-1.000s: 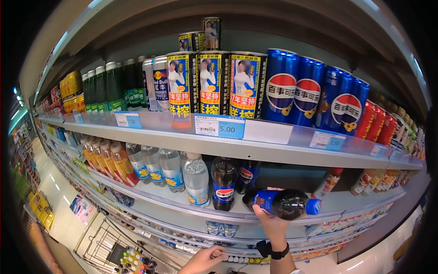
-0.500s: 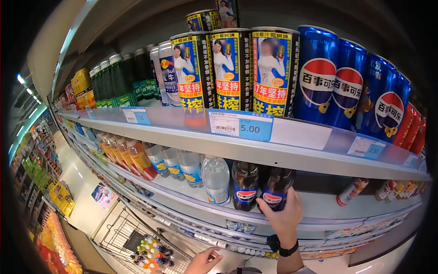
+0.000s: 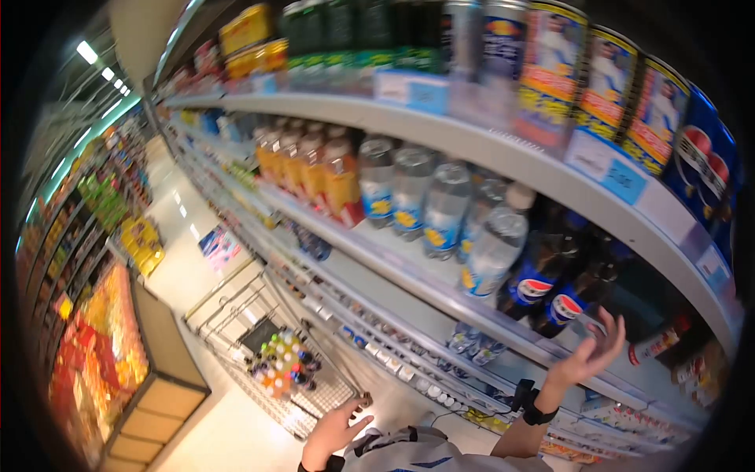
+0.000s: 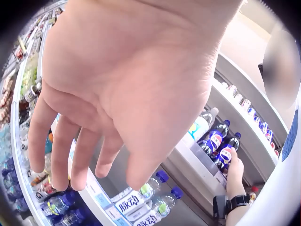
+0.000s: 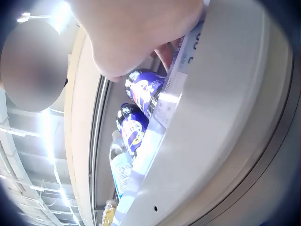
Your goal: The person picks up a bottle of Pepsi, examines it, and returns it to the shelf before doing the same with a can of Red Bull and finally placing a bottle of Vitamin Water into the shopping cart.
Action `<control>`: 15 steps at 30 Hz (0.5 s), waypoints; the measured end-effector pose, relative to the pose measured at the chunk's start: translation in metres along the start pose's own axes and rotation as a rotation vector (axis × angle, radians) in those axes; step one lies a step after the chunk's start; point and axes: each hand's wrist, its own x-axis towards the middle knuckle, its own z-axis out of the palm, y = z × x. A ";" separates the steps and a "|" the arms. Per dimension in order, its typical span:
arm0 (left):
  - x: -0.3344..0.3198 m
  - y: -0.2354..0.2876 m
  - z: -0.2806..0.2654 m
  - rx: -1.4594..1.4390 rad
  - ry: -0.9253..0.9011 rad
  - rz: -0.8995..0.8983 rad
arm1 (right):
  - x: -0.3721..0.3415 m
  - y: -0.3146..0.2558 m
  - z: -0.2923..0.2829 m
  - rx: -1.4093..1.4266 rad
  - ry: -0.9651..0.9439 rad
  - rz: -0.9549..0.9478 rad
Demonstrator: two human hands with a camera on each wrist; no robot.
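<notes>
Two dark cola bottles with blue Pepsi labels stand side by side on the lower shelf. My right hand (image 3: pixel 590 354) is just right of the nearer cola bottle (image 3: pixel 565 308), its fingers spread and loosely bent around nothing. The other cola bottle (image 3: pixel 532 285) stands to its left, beside a clear soda bottle (image 3: pixel 495 250). Low in the head view, my left hand (image 3: pixel 336 429) hangs away from the shelf, holding nothing. Its palm and loose fingers fill much of the left wrist view.
The upper shelf's edge (image 3: pixel 440 122) overhangs the bottles. Orange drink bottles (image 3: pixel 311 169) line the lower shelf farther left. A shopping cart (image 3: pixel 236 303) with several bottles stands in the aisle, near a display bin (image 3: pixel 118 362). A red-capped bottle (image 3: pixel 659 342) leans at right.
My right hand has stood the cola bottle, earlier held sideways, upright beside the other one and let go. The head view has swung left, bringing more of the aisle and cart into sight.
</notes>
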 end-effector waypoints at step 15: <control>-0.130 -0.111 -0.018 0.300 0.283 -0.360 | -0.155 -0.128 0.087 0.439 -0.569 -0.020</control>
